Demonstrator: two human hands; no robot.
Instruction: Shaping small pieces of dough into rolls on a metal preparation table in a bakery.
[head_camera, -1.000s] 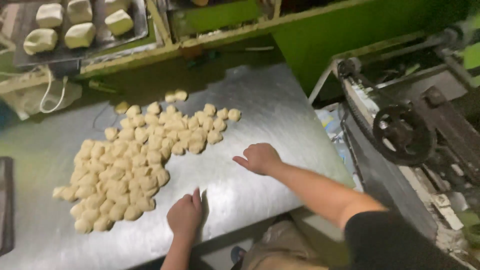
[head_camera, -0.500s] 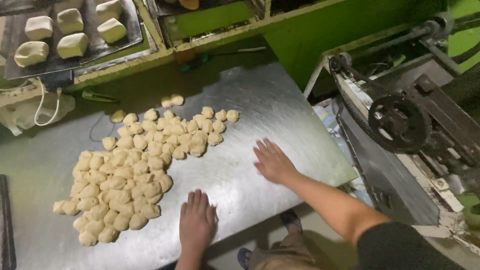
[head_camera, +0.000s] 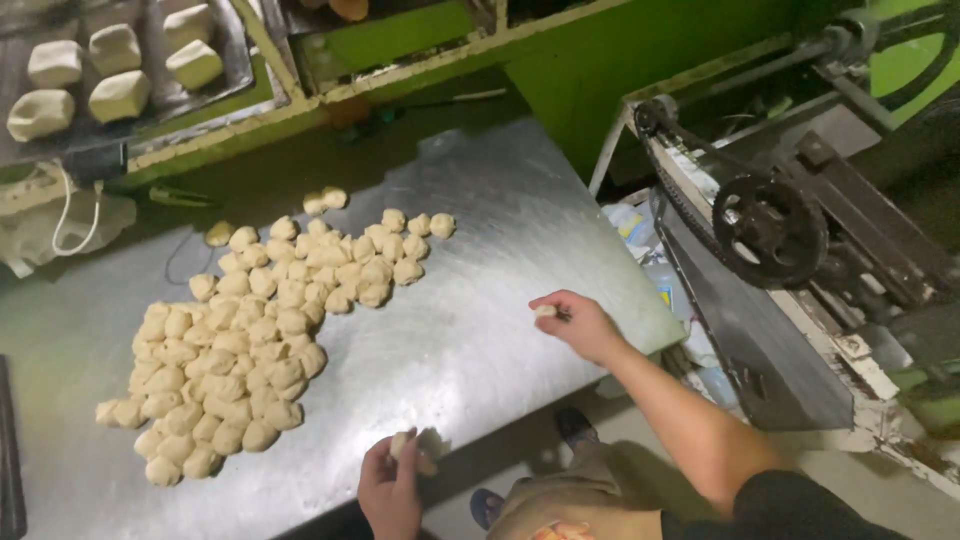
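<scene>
My right hand (head_camera: 580, 325) rests on the steel table (head_camera: 470, 300) near its right edge, fingers curled around a small dough piece (head_camera: 545, 311) pinched at the fingertips; only its pale end shows, poking out toward the left. My left hand (head_camera: 392, 487) sits at the near edge of the table, fingers closed loosely over another dough lump (head_camera: 402, 443) that peeks out at the top. Both pieces look roundish, so I cannot tell a long axis. The big heap of dough balls (head_camera: 240, 340) lies well apart to the left.
</scene>
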